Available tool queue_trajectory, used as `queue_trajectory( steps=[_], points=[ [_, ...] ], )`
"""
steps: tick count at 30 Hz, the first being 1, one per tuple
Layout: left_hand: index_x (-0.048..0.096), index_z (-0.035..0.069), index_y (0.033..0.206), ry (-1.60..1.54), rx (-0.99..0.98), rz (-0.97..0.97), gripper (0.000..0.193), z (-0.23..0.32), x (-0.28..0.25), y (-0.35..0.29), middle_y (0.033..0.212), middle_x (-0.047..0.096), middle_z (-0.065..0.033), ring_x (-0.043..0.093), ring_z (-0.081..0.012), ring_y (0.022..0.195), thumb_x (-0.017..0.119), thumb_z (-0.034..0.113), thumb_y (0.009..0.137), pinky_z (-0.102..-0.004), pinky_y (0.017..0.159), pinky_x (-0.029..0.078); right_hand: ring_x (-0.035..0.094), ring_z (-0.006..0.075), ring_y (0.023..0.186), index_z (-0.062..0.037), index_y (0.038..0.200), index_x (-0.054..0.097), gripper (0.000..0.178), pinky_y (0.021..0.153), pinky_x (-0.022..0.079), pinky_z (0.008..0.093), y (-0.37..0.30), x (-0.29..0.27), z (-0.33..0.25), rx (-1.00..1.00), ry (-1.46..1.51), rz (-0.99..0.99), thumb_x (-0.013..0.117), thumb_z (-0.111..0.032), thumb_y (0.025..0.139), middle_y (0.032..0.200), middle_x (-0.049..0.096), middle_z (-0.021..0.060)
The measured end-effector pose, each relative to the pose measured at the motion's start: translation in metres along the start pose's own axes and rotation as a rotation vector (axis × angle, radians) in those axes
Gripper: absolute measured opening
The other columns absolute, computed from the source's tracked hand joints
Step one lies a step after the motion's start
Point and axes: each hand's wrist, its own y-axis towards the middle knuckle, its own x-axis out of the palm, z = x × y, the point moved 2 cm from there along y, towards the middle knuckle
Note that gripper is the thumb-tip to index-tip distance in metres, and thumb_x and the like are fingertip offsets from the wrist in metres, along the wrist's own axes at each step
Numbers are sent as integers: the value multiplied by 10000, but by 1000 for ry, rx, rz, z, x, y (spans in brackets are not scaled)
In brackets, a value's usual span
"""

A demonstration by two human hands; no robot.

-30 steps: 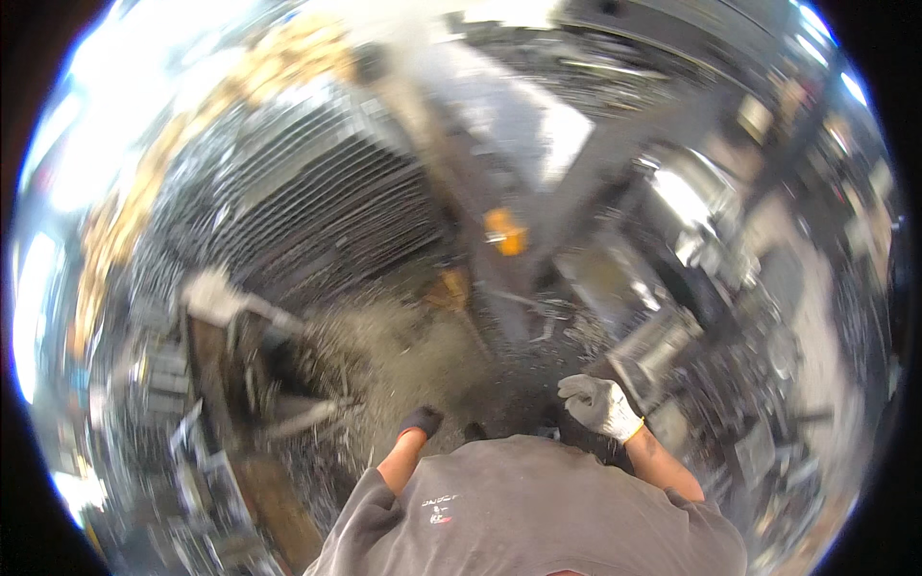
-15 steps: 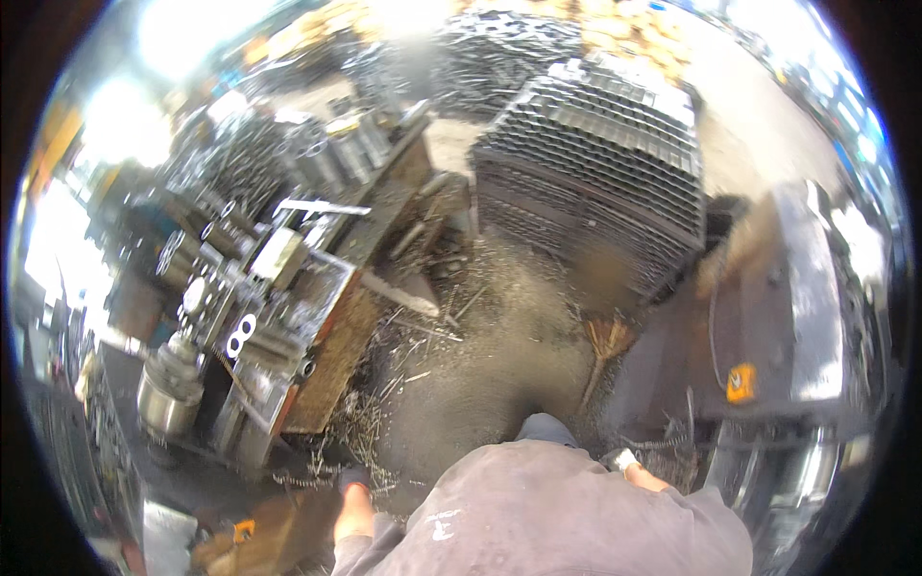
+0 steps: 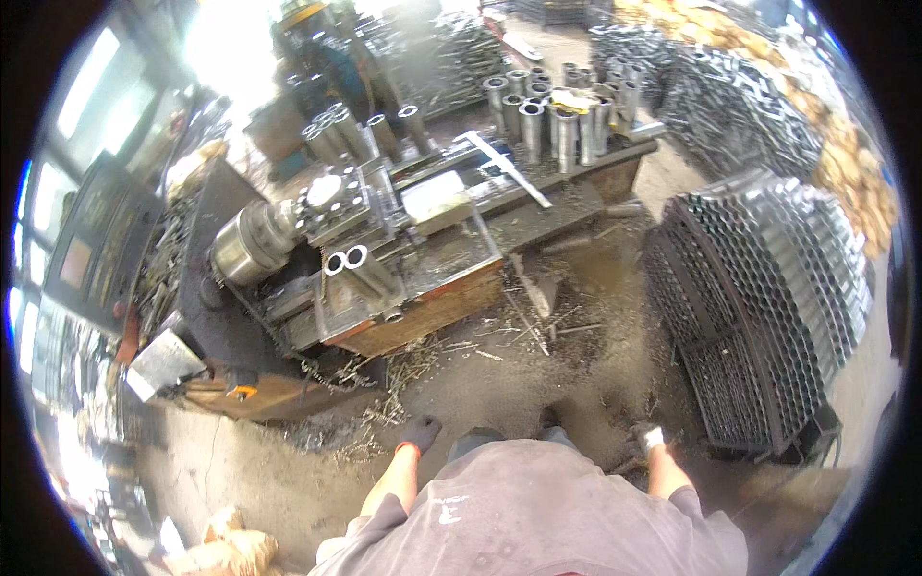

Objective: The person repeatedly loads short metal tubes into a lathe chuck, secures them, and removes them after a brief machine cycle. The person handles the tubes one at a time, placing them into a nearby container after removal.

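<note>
My left hand (image 3: 420,435), in a dark glove with a reddish cuff, hangs beside my body over the floor. On the other side my right hand (image 3: 647,439) hangs low, in a dark glove with a white cuff. Nothing shows in either hand, but the fingers are too small and dark to make out. Nearest ahead is a lathe with a round metal chuck (image 3: 257,242). Two short metal tubes (image 3: 363,274) lie side by side on its front. A pale rectangular block (image 3: 437,202) and a caliper (image 3: 509,170) rest farther along the bed.
Several metal tubes (image 3: 567,134) stand upright on the lathe's far end. A dark rack (image 3: 715,331) stacked with tubes stands on the right. Metal shavings (image 3: 413,370) litter the floor below the lathe. Yellowish sacks (image 3: 240,550) lie at lower left.
My view has swung left, so the lathe and the tube rack now sit farther right. Both gloved hands now show more clearly, still hanging at my sides.
</note>
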Motion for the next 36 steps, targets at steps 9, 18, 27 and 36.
queue_trajectory(
  steps=[9,18,27,36],
  points=[
    [709,79,1301,-362,-29,193,479,24,-46,-35,1102,771,-185,739,-374,1033,644,448,1002,-475,876,571,756,237,707,-104,984,798,246,625,578,420,175,-85,-14,435,772,-154,632,-284,961,860,797,81],
    [677,229,1394,1179,41,-454,419,-248,-62,-3,1454,622,-13,546,-220,1355,491,418,1070,-499,1142,370,775,299,841,-71,1005,815,240,788,592,416,264,-173,-168,437,499,479,676,-244,912,935,796,202],
    [612,38,1402,150,-953,1043,479,-295,-223,-8,1300,656,-191,656,-339,1218,652,346,1038,-395,993,568,747,235,1021,8,1164,769,251,923,571,346,315,-465,-394,45,626,988,685,-155,993,1133,790,172],
    [660,-32,1311,-410,-236,1779,481,-208,-337,-39,1325,679,-246,678,-387,1150,542,400,1138,-474,987,541,767,317,1008,-29,1274,745,457,917,619,410,386,-653,-691,-1022,92,618,784,-179,844,1149,778,188]
  ],
)
